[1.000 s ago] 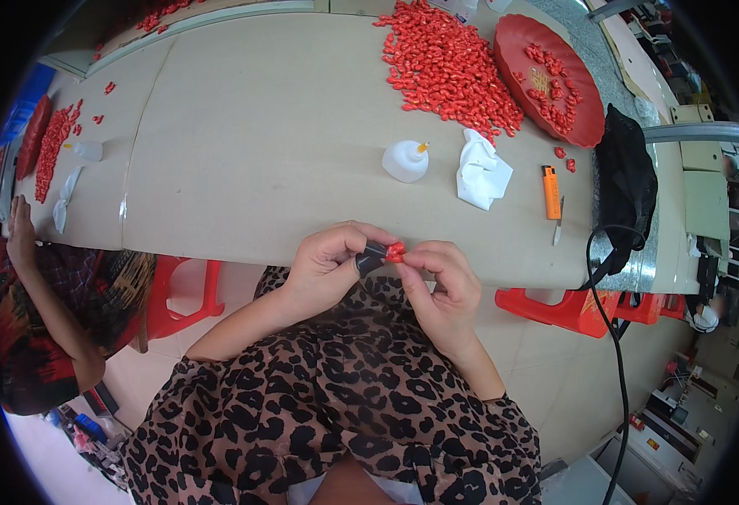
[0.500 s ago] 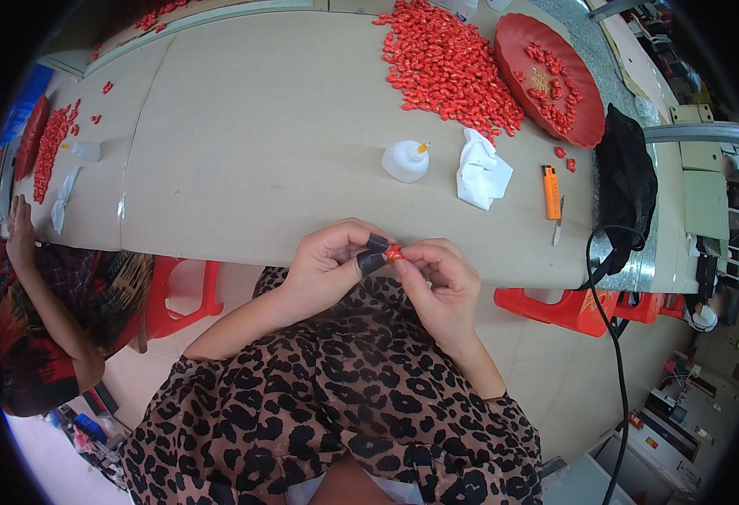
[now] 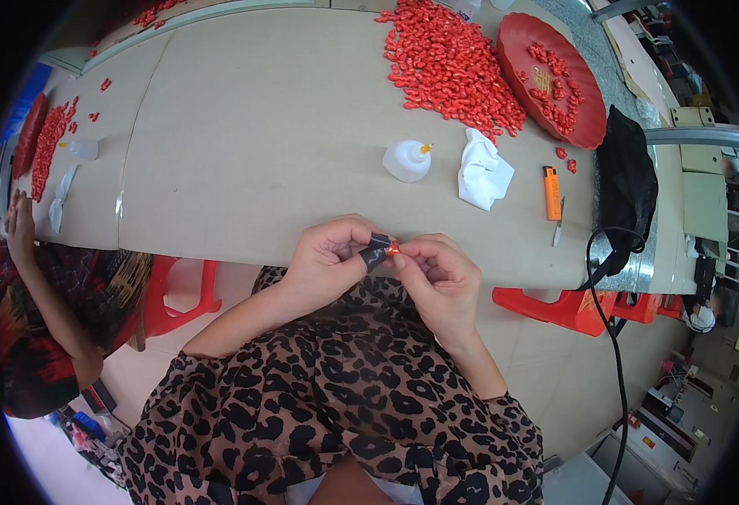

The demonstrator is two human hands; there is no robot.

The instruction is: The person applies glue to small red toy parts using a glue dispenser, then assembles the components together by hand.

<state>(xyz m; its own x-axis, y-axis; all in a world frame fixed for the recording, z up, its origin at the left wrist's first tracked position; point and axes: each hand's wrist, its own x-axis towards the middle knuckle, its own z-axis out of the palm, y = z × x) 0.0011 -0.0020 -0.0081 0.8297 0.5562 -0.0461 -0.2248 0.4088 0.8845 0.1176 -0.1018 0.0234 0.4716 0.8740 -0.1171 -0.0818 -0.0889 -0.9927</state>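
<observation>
Just off the table's near edge, a small glossy red piece (image 3: 393, 249) is pinched between my two hands, mostly covered by fingers. My left hand (image 3: 329, 257) is closed on it, with black wrapping on the thumb and index fingertips. From the other side, my right hand (image 3: 438, 273) grips it between thumb and index finger. Beyond my hands stand a white squeeze bottle (image 3: 406, 162) with a yellow tip and a crumpled white tissue (image 3: 483, 172). A large heap of similar red pieces (image 3: 449, 67) lies farther back.
A red scalloped tray (image 3: 590, 105) holds several red pieces. An orange lighter (image 3: 552, 194), a small blade (image 3: 558, 227) and a black bag (image 3: 624, 181) lie at right, with a black cable (image 3: 615, 353) hanging down. At left, another person's hand (image 3: 21, 227) rests by a smaller red heap (image 3: 50, 147).
My left thumb and index finger have closed further over the red piece, so less of it shows. Both hands stay in nearly the same place.
</observation>
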